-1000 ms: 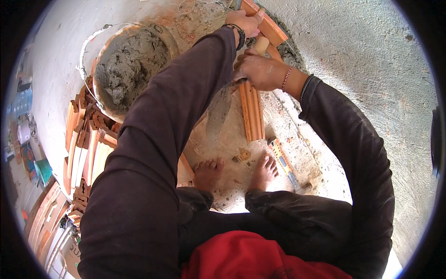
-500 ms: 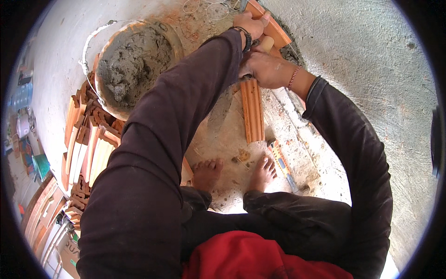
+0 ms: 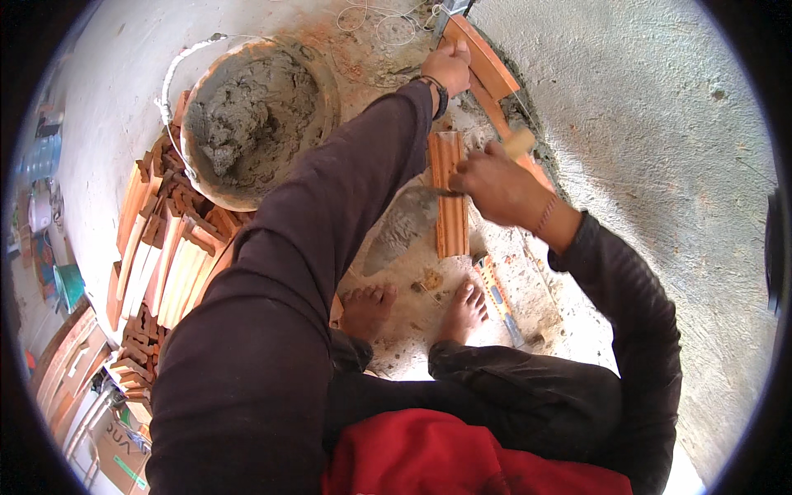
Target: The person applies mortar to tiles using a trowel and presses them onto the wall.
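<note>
My right hand (image 3: 507, 188) is closed round the wooden handle of a trowel, and the handle's butt sticks out toward the wall. The trowel's grey, mortar-smeared blade (image 3: 402, 229) points down and left, above the floor near my feet. At the wall's base my left hand (image 3: 448, 68) has its fingers curled against the edge of an orange clay skirting tile (image 3: 485, 64); its fingertips are partly hidden. Below that piece runs a flat orange strip (image 3: 493, 109). A grooved orange tile (image 3: 448, 169) lies on the floor, partly beneath the trowel and right hand.
A bucket of wet grey mortar (image 3: 252, 107) stands at the left, beside stacked clay tiles (image 3: 169, 256). A blue and orange hand tool (image 3: 499, 301) lies by my right foot. Thin string (image 3: 392, 21) coils at the top; the rough plastered wall (image 3: 652, 124) curves along the right.
My right hand has drawn back from beside my left hand, downward and right, bringing the trowel blade into view. My left hand stays by the skirting tile, and the view has shifted slightly.
</note>
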A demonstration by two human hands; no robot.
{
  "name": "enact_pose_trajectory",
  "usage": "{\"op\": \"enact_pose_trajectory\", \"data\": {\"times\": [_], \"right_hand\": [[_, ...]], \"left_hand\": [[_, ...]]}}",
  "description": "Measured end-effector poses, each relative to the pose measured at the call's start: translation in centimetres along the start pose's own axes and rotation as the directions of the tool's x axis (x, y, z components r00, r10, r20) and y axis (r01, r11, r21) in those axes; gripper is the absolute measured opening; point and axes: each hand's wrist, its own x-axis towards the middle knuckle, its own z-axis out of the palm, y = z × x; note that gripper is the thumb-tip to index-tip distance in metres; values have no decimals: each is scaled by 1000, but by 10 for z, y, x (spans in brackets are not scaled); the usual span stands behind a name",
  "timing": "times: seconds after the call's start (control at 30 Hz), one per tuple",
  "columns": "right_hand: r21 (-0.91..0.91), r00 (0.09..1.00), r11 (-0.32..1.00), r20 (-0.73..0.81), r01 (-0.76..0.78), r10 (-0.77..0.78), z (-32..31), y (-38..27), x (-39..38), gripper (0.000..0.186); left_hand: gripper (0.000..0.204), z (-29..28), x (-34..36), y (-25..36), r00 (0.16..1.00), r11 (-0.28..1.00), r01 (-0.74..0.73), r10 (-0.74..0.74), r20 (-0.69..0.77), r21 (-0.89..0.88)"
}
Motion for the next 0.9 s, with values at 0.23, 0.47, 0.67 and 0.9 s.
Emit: {"op": "enact_pose_trajectory", "data": {"times": [0.23, 0.47, 0.67, 0.9], "right_hand": [[199, 939, 920, 2, -338, 344, -23, -43, -131, 21], [409, 731, 718, -158, -564, 664, -125, -75, -188, 16], [112, 814, 970, -528, -216, 242, -150, -63, -55, 28], [35, 880, 998, -475, 44, -22, -87, -54, 72, 35]], "left_hand": [[37, -12, -15, -1, 983, 978, 88, -54, -175, 190], [35, 38, -69, -36, 956, 997, 80, -70, -284, 23], [45, 116, -76, -47, 928, 960, -247, 196, -317, -131], [56, 142, -80, -16, 880, 989, 63, -119, -459, -135]]}}
